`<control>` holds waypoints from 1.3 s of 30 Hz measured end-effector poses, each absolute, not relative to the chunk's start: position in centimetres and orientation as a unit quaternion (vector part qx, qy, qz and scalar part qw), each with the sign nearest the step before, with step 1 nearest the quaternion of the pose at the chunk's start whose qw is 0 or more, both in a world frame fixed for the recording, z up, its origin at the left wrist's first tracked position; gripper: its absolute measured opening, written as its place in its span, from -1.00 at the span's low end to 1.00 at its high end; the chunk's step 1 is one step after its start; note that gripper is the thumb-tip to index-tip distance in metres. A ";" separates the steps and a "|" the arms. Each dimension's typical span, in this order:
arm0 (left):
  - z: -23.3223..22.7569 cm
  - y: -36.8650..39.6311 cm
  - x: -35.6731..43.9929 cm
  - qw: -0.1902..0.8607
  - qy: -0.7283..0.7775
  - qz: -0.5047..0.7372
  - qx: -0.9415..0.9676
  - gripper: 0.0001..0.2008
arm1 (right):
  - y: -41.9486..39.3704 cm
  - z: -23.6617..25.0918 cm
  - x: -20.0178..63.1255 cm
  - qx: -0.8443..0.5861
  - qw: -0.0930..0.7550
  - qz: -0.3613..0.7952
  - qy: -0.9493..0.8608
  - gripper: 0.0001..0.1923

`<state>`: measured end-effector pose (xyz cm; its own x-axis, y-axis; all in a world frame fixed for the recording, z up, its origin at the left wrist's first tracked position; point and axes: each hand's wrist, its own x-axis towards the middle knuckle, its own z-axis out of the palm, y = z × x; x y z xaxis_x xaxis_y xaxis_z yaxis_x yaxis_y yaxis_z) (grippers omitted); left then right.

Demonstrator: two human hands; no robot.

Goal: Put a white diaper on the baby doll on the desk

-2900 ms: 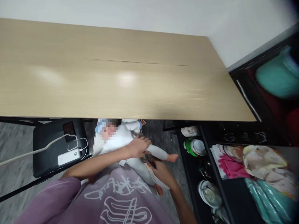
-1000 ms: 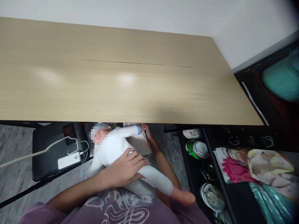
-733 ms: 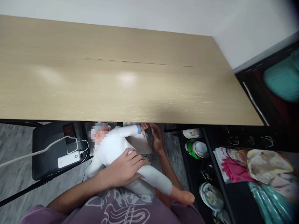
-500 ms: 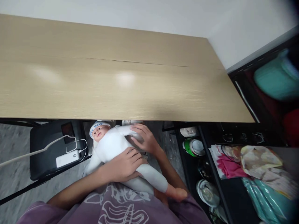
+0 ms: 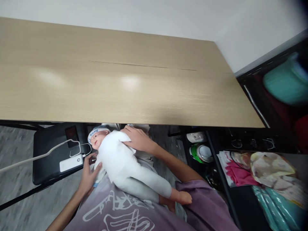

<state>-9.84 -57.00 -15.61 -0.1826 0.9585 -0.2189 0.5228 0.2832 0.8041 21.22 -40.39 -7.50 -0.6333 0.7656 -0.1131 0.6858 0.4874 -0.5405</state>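
The baby doll (image 5: 122, 163) lay across the person's lap, just below the near edge of the pale wooden surface (image 5: 120, 80), its capped head toward the left hand and its bare feet pointing away past the right forearm. It wore a white one-piece suit, and a white cloth (image 5: 141, 157) was spread under it.

The right hand (image 5: 137, 139) rested flat and open over the doll's far shoulder and upper arm, fingers spread, pressing rather than gripping. The left hand (image 5: 89, 175) was also open, its fingers cupped against the doll's near arm and side, just below the head; it touched the doll without closing around it.

By its look, the doll was probably light, with a soft stuffed trunk under the suit and harder moulded head and feet. The limbs seemed floppy, so the legs would likely dangle if it were raised by the trunk alone. The smooth fabric might slide a little under flat palms. The soundest hold appeared to be around the chest under both arms, where the two hands already lay, or one palm beneath the back with the other behind the head.

Just beyond the left hand, a white power bank (image 5: 71, 163) with a cable lay on a black chair seat (image 5: 45, 160).
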 end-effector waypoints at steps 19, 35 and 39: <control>-1.9 -48.0 -6.8 0.304 0.616 0.178 0.705 -0.41 | -44.4 -0.9 33.6 -0.560 0.229 0.212 -0.767 -0.36; -1.6 -34.7 -5.2 0.124 0.559 0.180 0.800 -0.41 | -38.8 -7.1 34.2 -0.643 0.318 0.088 -0.691 -0.41; -2.4 -29.5 -4.7 0.091 0.591 0.162 0.785 -0.42 | -34.0 -7.6 34.2 -0.647 0.318 0.059 -0.690 -0.33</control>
